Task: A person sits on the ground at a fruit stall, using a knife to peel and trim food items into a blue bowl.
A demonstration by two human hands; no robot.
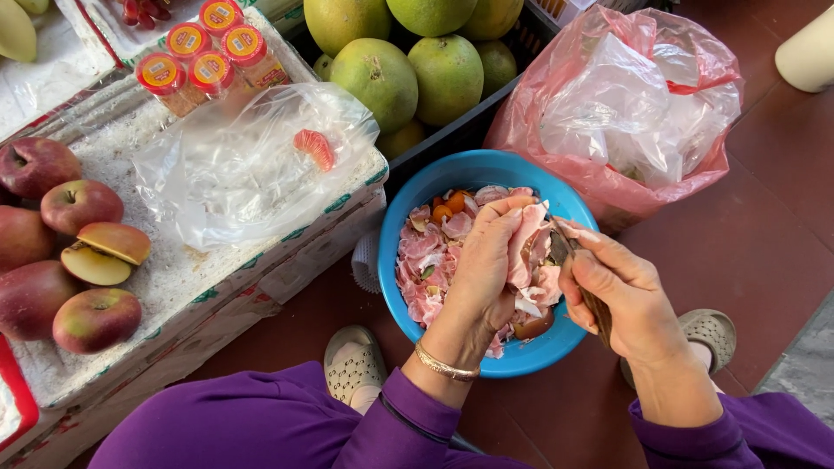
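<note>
My left hand [486, 260] grips a piece of pink citrus fruit [524, 247] with pale pith, held over a blue bowl [415, 195]. The bowl sits on the floor between my feet and holds several pink peel scraps and a few orange bits. My right hand [621, 300] is closed on a knife [560, 247] with a wooden handle; its dark blade touches the fruit piece. A gold bangle rings my left wrist, and both sleeves are purple.
A clear plastic bag [226, 165] with one peeled pink segment [314, 148] lies on a white foam box [174, 278]. Red apples [95, 317], one cut open, sit left. Green pomelos [378, 82] fill a dark crate behind. A pink plastic bag [608, 182] stands right.
</note>
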